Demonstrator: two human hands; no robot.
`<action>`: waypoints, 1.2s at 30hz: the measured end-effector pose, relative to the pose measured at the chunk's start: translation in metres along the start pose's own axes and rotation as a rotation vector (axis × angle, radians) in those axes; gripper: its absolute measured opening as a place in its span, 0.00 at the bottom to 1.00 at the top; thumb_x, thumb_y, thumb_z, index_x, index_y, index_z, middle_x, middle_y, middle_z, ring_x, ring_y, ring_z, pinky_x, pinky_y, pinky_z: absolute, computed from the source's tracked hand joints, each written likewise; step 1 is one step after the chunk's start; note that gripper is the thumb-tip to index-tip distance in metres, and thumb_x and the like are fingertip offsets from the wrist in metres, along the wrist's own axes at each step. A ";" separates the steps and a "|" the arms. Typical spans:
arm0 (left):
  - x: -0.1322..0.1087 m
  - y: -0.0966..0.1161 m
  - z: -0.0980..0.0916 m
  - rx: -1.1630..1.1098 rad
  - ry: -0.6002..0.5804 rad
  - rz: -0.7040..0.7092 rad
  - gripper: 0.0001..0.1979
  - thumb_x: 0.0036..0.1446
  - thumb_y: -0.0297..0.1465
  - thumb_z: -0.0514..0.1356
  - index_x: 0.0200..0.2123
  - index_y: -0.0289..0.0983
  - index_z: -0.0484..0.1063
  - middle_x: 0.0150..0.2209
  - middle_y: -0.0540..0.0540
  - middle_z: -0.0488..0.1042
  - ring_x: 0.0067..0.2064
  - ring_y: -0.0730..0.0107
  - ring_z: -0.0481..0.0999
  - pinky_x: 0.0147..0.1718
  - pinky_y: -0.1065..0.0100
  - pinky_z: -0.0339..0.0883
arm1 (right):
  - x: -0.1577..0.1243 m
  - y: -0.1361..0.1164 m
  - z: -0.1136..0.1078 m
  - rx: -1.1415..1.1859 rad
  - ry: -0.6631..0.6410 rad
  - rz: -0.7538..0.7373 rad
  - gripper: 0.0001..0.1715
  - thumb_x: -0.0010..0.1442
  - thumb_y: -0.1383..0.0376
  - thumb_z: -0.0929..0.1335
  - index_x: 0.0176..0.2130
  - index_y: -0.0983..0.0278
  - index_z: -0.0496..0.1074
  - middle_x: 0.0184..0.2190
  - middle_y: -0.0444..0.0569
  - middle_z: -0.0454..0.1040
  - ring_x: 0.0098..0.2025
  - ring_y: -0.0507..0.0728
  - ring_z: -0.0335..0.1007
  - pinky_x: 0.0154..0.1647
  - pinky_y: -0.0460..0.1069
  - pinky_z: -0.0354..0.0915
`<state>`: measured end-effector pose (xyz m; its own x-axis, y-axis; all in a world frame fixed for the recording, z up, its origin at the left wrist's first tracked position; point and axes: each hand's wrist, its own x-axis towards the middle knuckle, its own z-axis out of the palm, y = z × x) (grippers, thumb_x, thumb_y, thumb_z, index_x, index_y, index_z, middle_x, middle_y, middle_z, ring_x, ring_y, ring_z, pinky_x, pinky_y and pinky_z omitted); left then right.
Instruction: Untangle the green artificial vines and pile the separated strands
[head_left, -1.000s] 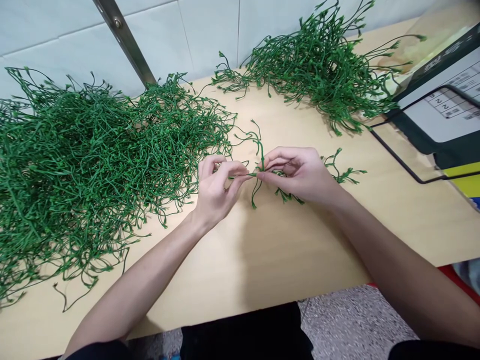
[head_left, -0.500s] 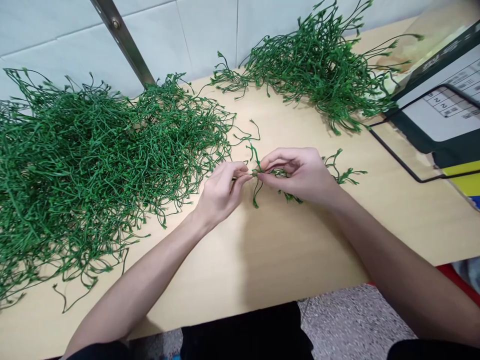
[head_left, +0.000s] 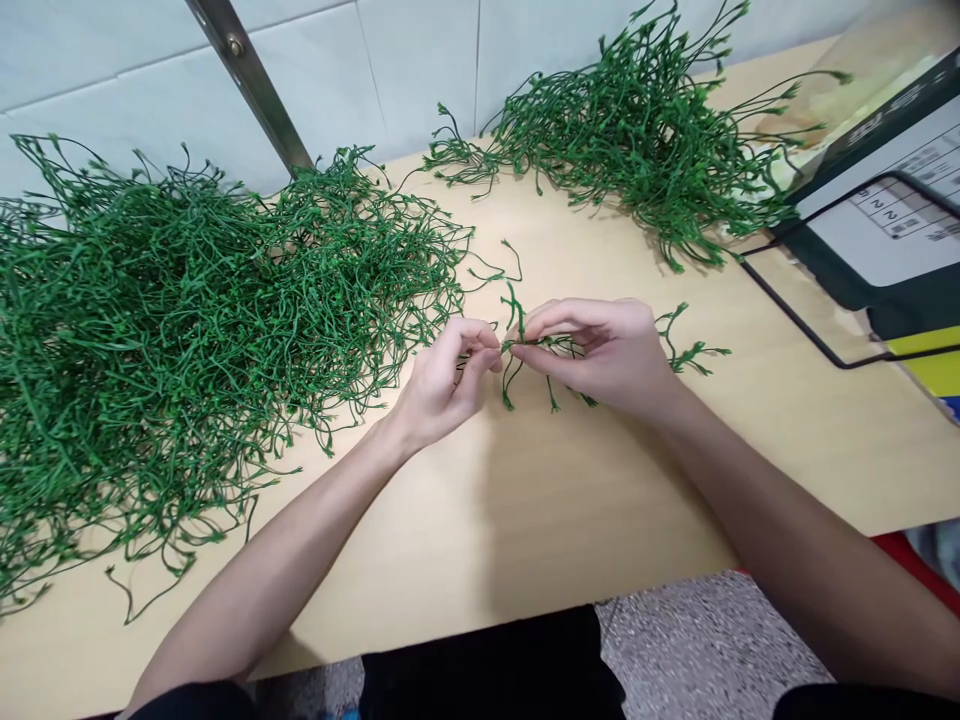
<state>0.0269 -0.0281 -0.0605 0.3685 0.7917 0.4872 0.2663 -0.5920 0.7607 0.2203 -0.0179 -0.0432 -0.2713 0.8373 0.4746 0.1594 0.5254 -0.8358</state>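
Near the middle of the table, my right hand (head_left: 611, 350) pinches a green plastic plant sprig (head_left: 517, 318) between thumb and fingertips. Its branched tips (head_left: 697, 355) stick out past the far side of that hand, and more thin stems hang below the fingers. My left hand (head_left: 454, 378) is closed, thumb and forefinger together at the sprig's left end. Whatever lies between those fingertips is mostly covered. Just above the hands, a loose green stem (head_left: 495, 275) rests on the table, close to the large pile.
A large heap of green plastic stems (head_left: 210, 300) covers the left of the table (head_left: 420, 540). A second pile (head_left: 630, 130) lies at the back, against the tiled wall (head_left: 420, 70). To the right are a black wire frame (head_left: 795, 315) and a printed box (head_left: 885, 225).
My left fingers have curled in more, and the thin piece seen between them earlier is now hidden. The sprig's upright tip has shifted slightly right; my right hand keeps its pinch.
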 end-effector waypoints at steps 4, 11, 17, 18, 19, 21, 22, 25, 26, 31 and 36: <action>0.001 -0.001 0.000 -0.101 0.009 -0.090 0.03 0.66 0.27 0.54 0.41 0.40 0.61 0.29 0.54 0.71 0.29 0.79 0.73 0.26 0.75 0.63 | 0.001 -0.002 0.002 -0.089 0.016 -0.131 0.08 0.54 0.72 0.72 0.32 0.57 0.76 0.30 0.43 0.80 0.32 0.55 0.78 0.37 0.52 0.76; 0.003 0.002 -0.002 -0.243 -0.053 -0.136 0.04 0.67 0.31 0.54 0.39 0.40 0.60 0.28 0.53 0.72 0.28 0.78 0.72 0.28 0.75 0.64 | 0.000 -0.001 0.005 -0.165 0.041 -0.234 0.11 0.54 0.73 0.71 0.32 0.56 0.77 0.32 0.44 0.81 0.35 0.56 0.79 0.39 0.52 0.76; 0.002 0.001 0.001 -0.170 0.017 -0.188 0.07 0.66 0.32 0.56 0.45 0.40 0.61 0.31 0.52 0.76 0.30 0.78 0.75 0.28 0.75 0.64 | 0.000 0.000 0.003 -0.110 0.041 -0.100 0.06 0.53 0.70 0.72 0.30 0.58 0.75 0.28 0.44 0.78 0.30 0.55 0.75 0.35 0.51 0.74; 0.002 0.001 0.001 -0.145 0.029 -0.195 0.08 0.66 0.32 0.56 0.46 0.39 0.61 0.31 0.51 0.76 0.31 0.78 0.76 0.27 0.76 0.64 | 0.001 -0.001 0.002 -0.094 0.041 -0.076 0.05 0.53 0.70 0.72 0.29 0.58 0.75 0.28 0.44 0.77 0.30 0.55 0.75 0.36 0.52 0.74; 0.002 0.001 0.001 -0.118 0.036 -0.194 0.09 0.65 0.31 0.57 0.47 0.39 0.62 0.32 0.51 0.76 0.31 0.77 0.76 0.26 0.76 0.63 | 0.001 -0.002 0.002 -0.082 0.045 -0.050 0.05 0.52 0.69 0.72 0.29 0.58 0.75 0.28 0.44 0.77 0.30 0.55 0.75 0.36 0.52 0.74; 0.003 0.001 0.001 -0.066 0.041 -0.174 0.09 0.64 0.30 0.58 0.47 0.39 0.64 0.31 0.51 0.77 0.30 0.78 0.76 0.25 0.76 0.62 | 0.001 -0.004 0.001 -0.069 0.063 0.020 0.04 0.52 0.68 0.73 0.28 0.58 0.74 0.28 0.44 0.77 0.31 0.55 0.75 0.38 0.52 0.75; 0.003 0.000 0.001 -0.040 0.041 -0.160 0.09 0.64 0.30 0.59 0.47 0.39 0.64 0.31 0.52 0.77 0.29 0.79 0.75 0.23 0.76 0.61 | 0.001 -0.004 0.001 -0.066 0.079 0.063 0.04 0.51 0.67 0.73 0.28 0.58 0.74 0.28 0.44 0.77 0.31 0.55 0.75 0.38 0.52 0.75; 0.002 -0.002 0.001 0.024 0.042 -0.121 0.09 0.63 0.31 0.61 0.46 0.39 0.67 0.30 0.53 0.77 0.25 0.80 0.73 0.22 0.76 0.59 | 0.002 -0.004 0.000 -0.043 0.136 0.169 0.06 0.50 0.64 0.75 0.28 0.58 0.74 0.27 0.44 0.77 0.31 0.56 0.75 0.38 0.53 0.76; 0.002 -0.003 0.001 0.039 0.047 -0.098 0.08 0.62 0.30 0.61 0.45 0.39 0.68 0.30 0.52 0.77 0.27 0.80 0.74 0.23 0.76 0.62 | 0.003 -0.003 0.000 -0.033 0.151 0.192 0.07 0.49 0.63 0.75 0.28 0.59 0.73 0.28 0.45 0.77 0.30 0.56 0.75 0.37 0.53 0.76; 0.003 0.000 -0.002 0.075 0.113 0.110 0.04 0.60 0.30 0.63 0.40 0.37 0.74 0.37 0.47 0.78 0.39 0.74 0.79 0.40 0.71 0.74 | 0.005 0.000 -0.001 0.014 0.150 0.273 0.10 0.46 0.63 0.77 0.28 0.60 0.73 0.27 0.44 0.76 0.30 0.54 0.75 0.36 0.51 0.76; 0.004 0.004 -0.006 0.028 0.043 0.239 0.07 0.63 0.31 0.60 0.42 0.36 0.77 0.44 0.40 0.80 0.52 0.63 0.78 0.50 0.60 0.75 | 0.005 0.000 -0.002 0.052 0.117 0.309 0.11 0.45 0.65 0.77 0.28 0.60 0.74 0.27 0.44 0.76 0.28 0.53 0.74 0.34 0.49 0.75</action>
<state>0.0240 -0.0261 -0.0524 0.3854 0.6344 0.6701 0.2007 -0.7664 0.6101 0.2208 -0.0134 -0.0398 -0.1067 0.9692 0.2219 0.1676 0.2375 -0.9568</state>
